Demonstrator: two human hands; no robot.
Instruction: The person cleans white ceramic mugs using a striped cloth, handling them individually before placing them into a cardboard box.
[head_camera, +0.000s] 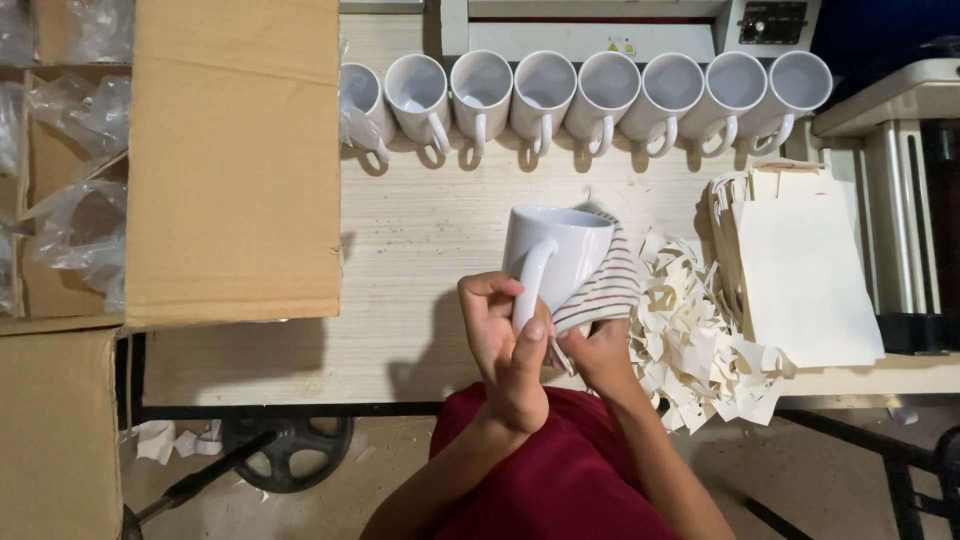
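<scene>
Table (420, 240): pale wood grain, running the width of the view, and it carries everything here.
Cardboard box (235, 160): big and brown, its flap lying over the table's left end; clear plastic bags (75, 215) show in the compartments at the far left.
Machine (600, 25): white and grey, along the table's far edge, behind the mugs.
Paper sheets (805, 270): a cream stack at the right, tilted a little, just beside the scraps.
Paper scraps (690, 330): a loose cream heap, right of the hands and touching the stack.
Row of mugs (590, 95): eight white ones side by side at the far edge, handles toward the person.
Mug (550, 255): white, lifted above the middle of the table and tilted, mouth turned away, handle facing the person.
Striped cloth (605, 285): pressed against the mug's right side.
Left hand (505, 345): fingers curled round the mug's handle, gripping it.
Right hand (595, 355): closed on the cloth's lower end, close beside the left.
</scene>
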